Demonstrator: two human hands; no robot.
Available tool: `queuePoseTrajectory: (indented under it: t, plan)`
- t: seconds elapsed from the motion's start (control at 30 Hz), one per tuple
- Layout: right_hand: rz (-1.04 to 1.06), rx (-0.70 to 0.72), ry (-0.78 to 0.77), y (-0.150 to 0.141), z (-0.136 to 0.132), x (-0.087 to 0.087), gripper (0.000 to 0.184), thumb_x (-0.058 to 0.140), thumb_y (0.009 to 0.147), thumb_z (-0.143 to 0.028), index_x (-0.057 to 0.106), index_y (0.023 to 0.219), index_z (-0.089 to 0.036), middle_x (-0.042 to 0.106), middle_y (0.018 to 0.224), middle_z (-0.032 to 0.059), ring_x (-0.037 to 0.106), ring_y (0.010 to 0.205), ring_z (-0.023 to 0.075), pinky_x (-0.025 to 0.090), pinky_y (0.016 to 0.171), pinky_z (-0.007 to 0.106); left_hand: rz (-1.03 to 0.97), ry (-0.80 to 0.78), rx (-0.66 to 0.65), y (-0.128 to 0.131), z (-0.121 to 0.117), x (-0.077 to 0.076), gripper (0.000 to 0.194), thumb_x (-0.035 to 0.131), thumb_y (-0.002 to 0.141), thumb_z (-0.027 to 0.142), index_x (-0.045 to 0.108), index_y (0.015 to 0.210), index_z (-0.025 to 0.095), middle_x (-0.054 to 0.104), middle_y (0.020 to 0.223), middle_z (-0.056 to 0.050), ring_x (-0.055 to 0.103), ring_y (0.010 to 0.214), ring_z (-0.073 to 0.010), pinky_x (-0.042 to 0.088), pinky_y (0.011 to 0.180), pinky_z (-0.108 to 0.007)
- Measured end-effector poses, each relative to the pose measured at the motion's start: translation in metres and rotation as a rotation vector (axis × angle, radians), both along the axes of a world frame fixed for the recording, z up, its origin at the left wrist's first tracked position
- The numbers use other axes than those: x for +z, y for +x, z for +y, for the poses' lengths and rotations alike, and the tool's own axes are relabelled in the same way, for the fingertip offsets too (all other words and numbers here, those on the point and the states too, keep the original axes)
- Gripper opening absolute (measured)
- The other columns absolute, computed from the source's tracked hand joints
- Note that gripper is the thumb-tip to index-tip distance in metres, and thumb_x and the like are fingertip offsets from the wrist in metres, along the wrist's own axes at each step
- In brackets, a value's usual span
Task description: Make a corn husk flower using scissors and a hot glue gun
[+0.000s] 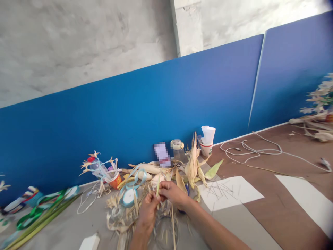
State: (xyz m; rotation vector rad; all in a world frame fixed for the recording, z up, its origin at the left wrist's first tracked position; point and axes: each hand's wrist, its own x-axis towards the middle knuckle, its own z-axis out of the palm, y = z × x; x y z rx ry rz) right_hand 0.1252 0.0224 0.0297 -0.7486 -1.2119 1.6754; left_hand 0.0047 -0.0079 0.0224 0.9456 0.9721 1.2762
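My left hand (150, 208) and my right hand (171, 192) meet at the lower middle of the view. Both are closed in a pinch on one narrow, pale green strip of corn husk (158, 185), which stands upright between the fingertips. Dry corn husks (193, 163) lie heaped just beyond the hands. Husk scraps (122, 222) are strewn to the left, around a roll of light blue ribbon (129, 197). Below my hands sits a clear round container (166, 232), with a thin stick (173, 225) crossing it.
White paper with thin wires (221, 189) lies right of the husks. A paper cup (206, 148) and a clear jar (178, 149) stand by the blue partition (130, 121). A white cable (260, 151) curls at right; green ribbon (39, 208) lies left. A white box (90, 242) is in front.
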Motion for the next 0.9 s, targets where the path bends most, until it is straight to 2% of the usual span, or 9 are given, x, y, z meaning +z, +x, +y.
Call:
queuePoseTrajectory:
  t: [0.23,0.4,0.53,0.63,0.73,0.9]
  plan:
    - [0.122,0.053,-0.152,0.005,0.002,-0.006,0.028,0.069,0.058,-0.037,0.057,0.068,-0.014,0.051,0.05,-0.006,0.043,0.043,0.0052,0.036,0.049,0.022,-0.226,-0.087,-0.054,-0.001,-0.005,0.011,0.026,0.075,0.061,0.03,0.053,0.06,0.016,0.049,0.051,0.005,0.045,0.051,-0.0077,0.035,0.054,-0.021]
    - [0.171,0.07,-0.162,0.009,0.004,-0.007,0.032,0.072,0.057,-0.039,0.057,0.068,-0.014,0.053,0.052,-0.0052,0.044,0.043,0.005,0.036,0.05,0.022,-0.038,-0.097,-0.078,-0.003,-0.002,0.006,0.026,0.075,0.061,0.035,0.06,0.065,0.014,0.058,0.061,0.001,0.046,0.055,-0.0087,0.033,0.053,-0.021]
    - [0.165,0.026,-0.187,0.01,0.003,-0.006,0.034,0.073,0.054,-0.039,0.055,0.067,-0.014,0.053,0.053,-0.0049,0.043,0.043,0.0045,0.036,0.05,0.021,0.099,-0.085,-0.064,-0.005,0.001,-0.004,0.03,0.076,0.058,0.037,0.062,0.067,0.012,0.055,0.058,0.001,0.04,0.049,-0.0071,0.028,0.049,-0.021]
    - [0.162,-0.015,-0.188,0.007,0.001,-0.005,0.033,0.07,0.056,-0.038,0.053,0.071,-0.015,0.053,0.053,-0.0054,0.044,0.043,0.0053,0.035,0.049,0.021,0.126,-0.053,0.004,-0.006,0.003,-0.008,0.031,0.076,0.057,0.039,0.062,0.066,0.012,0.055,0.058,0.001,0.041,0.05,-0.0077,0.028,0.049,-0.021]
    - [0.112,-0.063,-0.118,0.002,-0.001,-0.006,0.027,0.067,0.059,-0.034,0.051,0.071,-0.016,0.051,0.052,-0.007,0.044,0.044,0.0059,0.035,0.048,0.021,0.142,-0.048,0.081,-0.006,0.005,-0.009,0.033,0.076,0.056,0.041,0.061,0.067,0.013,0.056,0.058,0.001,0.042,0.05,-0.0086,0.029,0.049,-0.022]
    - [-0.028,-0.115,-0.048,-0.003,-0.001,-0.01,0.017,0.061,0.063,-0.028,0.048,0.063,-0.017,0.048,0.044,-0.008,0.042,0.041,0.0059,0.031,0.045,0.02,0.108,-0.048,0.017,-0.005,0.004,-0.005,0.032,0.073,0.061,0.041,0.061,0.067,0.012,0.056,0.057,0.0,0.044,0.052,-0.0089,0.03,0.05,-0.021]
